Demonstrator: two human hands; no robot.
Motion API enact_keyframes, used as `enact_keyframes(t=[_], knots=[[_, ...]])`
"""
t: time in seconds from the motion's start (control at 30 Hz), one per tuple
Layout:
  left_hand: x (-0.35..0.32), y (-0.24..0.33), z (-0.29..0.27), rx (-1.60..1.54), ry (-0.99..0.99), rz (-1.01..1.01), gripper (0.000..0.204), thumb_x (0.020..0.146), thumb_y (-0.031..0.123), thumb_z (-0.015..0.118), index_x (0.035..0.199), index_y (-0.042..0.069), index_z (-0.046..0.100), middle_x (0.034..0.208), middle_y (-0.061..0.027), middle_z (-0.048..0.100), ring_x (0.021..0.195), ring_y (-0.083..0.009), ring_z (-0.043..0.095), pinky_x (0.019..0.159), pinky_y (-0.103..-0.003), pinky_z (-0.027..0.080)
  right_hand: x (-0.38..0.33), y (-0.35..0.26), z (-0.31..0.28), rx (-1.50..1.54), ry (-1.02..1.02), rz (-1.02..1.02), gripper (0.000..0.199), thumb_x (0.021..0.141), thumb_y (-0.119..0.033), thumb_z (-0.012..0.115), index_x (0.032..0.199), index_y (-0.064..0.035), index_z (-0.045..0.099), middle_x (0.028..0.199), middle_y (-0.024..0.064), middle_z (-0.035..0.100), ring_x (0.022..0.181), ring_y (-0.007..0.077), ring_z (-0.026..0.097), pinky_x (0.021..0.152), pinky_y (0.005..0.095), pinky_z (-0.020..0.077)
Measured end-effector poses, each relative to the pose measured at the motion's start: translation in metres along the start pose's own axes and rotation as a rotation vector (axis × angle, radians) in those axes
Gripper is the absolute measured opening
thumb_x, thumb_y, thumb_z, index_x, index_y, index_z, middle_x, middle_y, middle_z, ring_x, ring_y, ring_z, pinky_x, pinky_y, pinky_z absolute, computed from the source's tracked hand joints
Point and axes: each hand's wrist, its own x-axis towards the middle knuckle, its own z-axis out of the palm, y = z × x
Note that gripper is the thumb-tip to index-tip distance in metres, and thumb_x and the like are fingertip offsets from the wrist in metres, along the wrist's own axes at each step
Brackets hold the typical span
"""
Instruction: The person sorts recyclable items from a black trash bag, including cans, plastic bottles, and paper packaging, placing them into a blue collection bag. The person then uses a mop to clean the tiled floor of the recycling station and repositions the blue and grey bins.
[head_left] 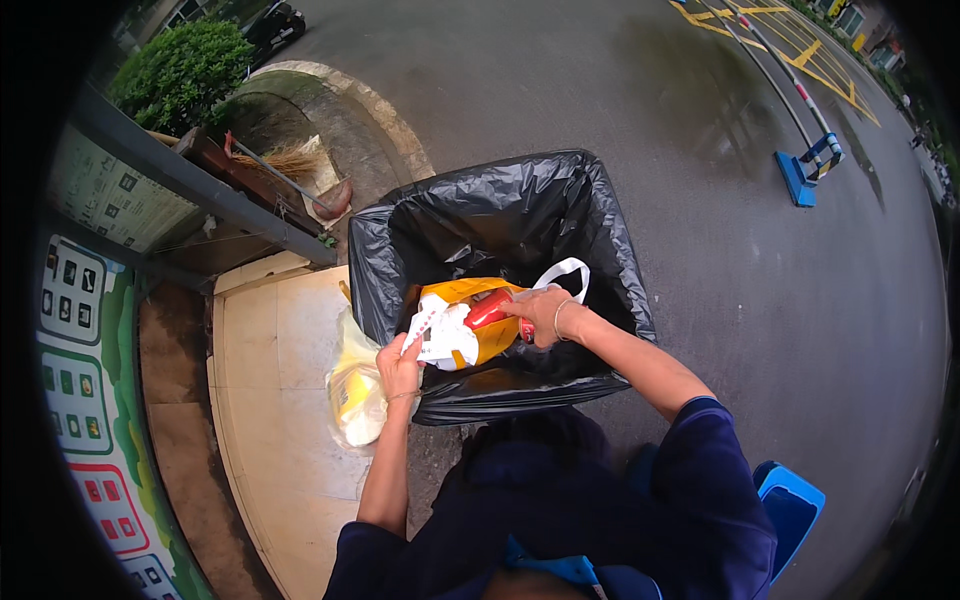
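Landmark: the black-lined bin. Open yellow carrier bag sits in its mouth, toward the wearer's side; can't tell if it rests on anything below. Red can lies in the bag opening, so also within the bin's outline. Key relation: can is directly left of the right hand, long axis slanting from the bin's near-left toward its far-right, so its right end meets the fingertips. Right hand is nearer; fingers spread over that end, touching, but can't tell if they grip. Left hand is at the bin's left rim, thumb and fingers pinched on white printed packaging left of the can. Clear plastic bag is just outside the bin's left side, against the left hand; can't tell if it hangs from it. White strap loops beyond the right hand, inside the bin's outline.
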Motion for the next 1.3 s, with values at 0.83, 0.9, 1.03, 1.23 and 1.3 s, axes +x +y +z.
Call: enact_keyframes(t=[0.83, 0.9, 1.03, 1.23, 1.3], knots=[[-0.009, -0.008, -0.012, -0.073, 0.068, -0.137, 0.007, 0.081, 0.002, 0.058, 0.079, -0.001, 0.064, 0.071, -0.0014, 0.060, 0.059, -0.0073, 0.052, 0.051, -0.021, 0.041, 0.040, 0.025, 0.010, 1.322, -0.447, 0.209, 0.034, 0.064, -0.023, 0.074, 0.092, -0.0046, 0.068, 0.091, 0.0089, 0.065, 0.074, 0.0180, 0.064, 0.063, 0.0285, 0.0515], [-0.007, -0.014, -0.015, -0.061, 0.055, -0.160, 0.006, 0.081, 0.001, 0.058, 0.079, -0.001, 0.063, 0.071, -0.0012, 0.060, 0.059, -0.0072, 0.052, 0.051, -0.021, 0.041, 0.046, 0.024, 0.017, 1.321, -0.390, 0.322, 0.036, 0.067, -0.023, 0.071, 0.098, -0.0045, 0.067, 0.095, 0.0099, 0.065, 0.067, 0.0204, 0.067, 0.052, 0.0300, 0.0552], [-0.012, -0.018, -0.024, -0.035, 0.026, -0.113, 0.004, 0.079, 0.000, 0.060, 0.079, -0.002, 0.063, 0.071, -0.0006, 0.060, 0.062, -0.0065, 0.053, 0.052, -0.022, 0.043, 0.040, 0.000, -0.011, 1.348, -0.273, 0.442, 0.041, 0.071, -0.016, 0.064, 0.111, -0.0095, 0.063, 0.096, 0.0094, 0.066, 0.069, 0.0205, 0.067, 0.055, 0.0317, 0.0557], [-0.014, -0.024, -0.026, -0.025, -0.016, -0.092, 0.004, 0.079, 0.000, 0.060, 0.079, -0.002, 0.063, 0.072, -0.0002, 0.060, 0.062, -0.0058, 0.052, 0.052, -0.022, 0.042, 0.042, -0.008, 0.013, 1.367, -0.331, 0.446, 0.034, 0.085, -0.031, 0.062, 0.110, -0.0088, 0.065, 0.088, 0.0032, 0.066, 0.058, 0.0074, 0.054, 0.051, 0.0208, 0.0424], [-0.015, -0.018, -0.026, -0.051, -0.026, -0.122, 0.004, 0.079, 0.000, 0.060, 0.079, -0.003, 0.063, 0.071, -0.0003, 0.060, 0.062, -0.0057, 0.052, 0.053, -0.022, 0.042, 0.026, 0.001, 0.019, 1.355, -0.346, 0.322, 0.036, 0.086, -0.038, 0.063, 0.108, -0.0102, 0.066, 0.086, -0.0020, 0.065, 0.058, 0.0040, 0.043, 0.049, 0.0177, 0.0323]])
